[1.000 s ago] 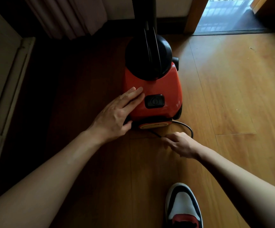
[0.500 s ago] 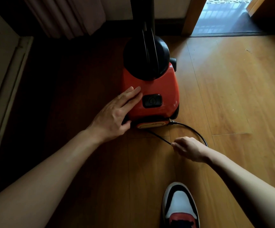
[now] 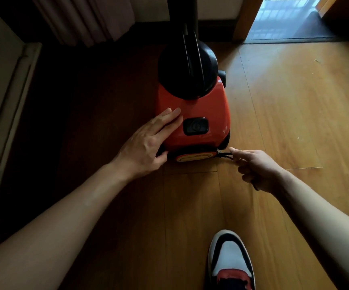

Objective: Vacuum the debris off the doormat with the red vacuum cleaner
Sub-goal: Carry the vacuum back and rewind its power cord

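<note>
The red vacuum cleaner [image 3: 203, 105] stands on the wooden floor in the middle of the view, with a black dome and hose on its far end and a black power button [image 3: 195, 126] on top. My left hand [image 3: 148, 143] lies flat on its near left side, fingers together. My right hand [image 3: 257, 167] pinches the black power cord [image 3: 225, 155] just where it leaves the vacuum's rear right corner. No doormat is clearly in view.
A curtain [image 3: 90, 17] hangs at the back left beside a pale panel [image 3: 0, 84] along the left edge. An open doorway [image 3: 284, 17] lies at the back right. My shoe [image 3: 231, 262] rests on the floor near the bottom.
My right hand first drew the cord out to the right, then moved back up to the vacuum's rear right corner, gripping the cord close to its outlet. The left hand stayed on the vacuum.
</note>
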The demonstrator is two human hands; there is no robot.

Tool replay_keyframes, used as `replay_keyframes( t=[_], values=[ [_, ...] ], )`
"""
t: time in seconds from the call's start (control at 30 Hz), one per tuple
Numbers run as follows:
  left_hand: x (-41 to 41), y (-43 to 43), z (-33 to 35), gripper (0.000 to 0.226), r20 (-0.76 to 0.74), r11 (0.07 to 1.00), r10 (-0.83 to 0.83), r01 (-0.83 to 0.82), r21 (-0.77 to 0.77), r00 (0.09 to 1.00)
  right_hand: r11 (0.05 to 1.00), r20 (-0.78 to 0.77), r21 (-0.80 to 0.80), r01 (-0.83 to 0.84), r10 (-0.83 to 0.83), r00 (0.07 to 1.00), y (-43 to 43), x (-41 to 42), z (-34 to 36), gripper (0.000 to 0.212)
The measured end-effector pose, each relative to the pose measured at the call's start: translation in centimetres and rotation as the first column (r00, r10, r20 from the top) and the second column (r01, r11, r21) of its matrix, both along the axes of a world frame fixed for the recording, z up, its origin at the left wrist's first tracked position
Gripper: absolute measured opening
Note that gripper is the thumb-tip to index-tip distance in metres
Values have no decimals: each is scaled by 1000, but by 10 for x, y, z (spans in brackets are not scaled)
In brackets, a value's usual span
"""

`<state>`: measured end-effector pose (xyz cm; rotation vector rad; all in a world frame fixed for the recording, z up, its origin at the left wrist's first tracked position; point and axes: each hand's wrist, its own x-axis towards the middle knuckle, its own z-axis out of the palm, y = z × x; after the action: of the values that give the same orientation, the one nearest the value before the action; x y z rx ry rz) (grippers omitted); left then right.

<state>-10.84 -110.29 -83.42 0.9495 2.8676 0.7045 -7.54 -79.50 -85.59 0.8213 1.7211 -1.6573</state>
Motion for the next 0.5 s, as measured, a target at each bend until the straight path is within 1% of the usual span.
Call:
replay_keyframes(
  t=[0.1,0.17,0.23,0.3,0.4,0.5],
  values=[
    [0,1,0,91,7,1000,5,-5,-4,1000,972,42,-227,64,-56,998,5,4,4,29],
    [1,1,1,91,7,1000,6,-6,-9,1000,945,16,-326,20,-15,1000,8,8,7,30],
    [1,2,1,91,5,1000,10,-10,-14,1000,932,-26,-357,-63,58,998,14,11,10,27],
    [1,2,1,91,3,1000,12,-12,-18,1000,922,-51,-375,-91,77,996,22,14,11,27],
    [2,1,2,92,3,999,14,-14,-31,1000,896,-33,-435,-86,80,996,34,20,14,42],
    [2,1,4,92,8,999,16,-15,-36,1000,915,-17,-390,-102,104,994,42,27,17,42]
  ],
)
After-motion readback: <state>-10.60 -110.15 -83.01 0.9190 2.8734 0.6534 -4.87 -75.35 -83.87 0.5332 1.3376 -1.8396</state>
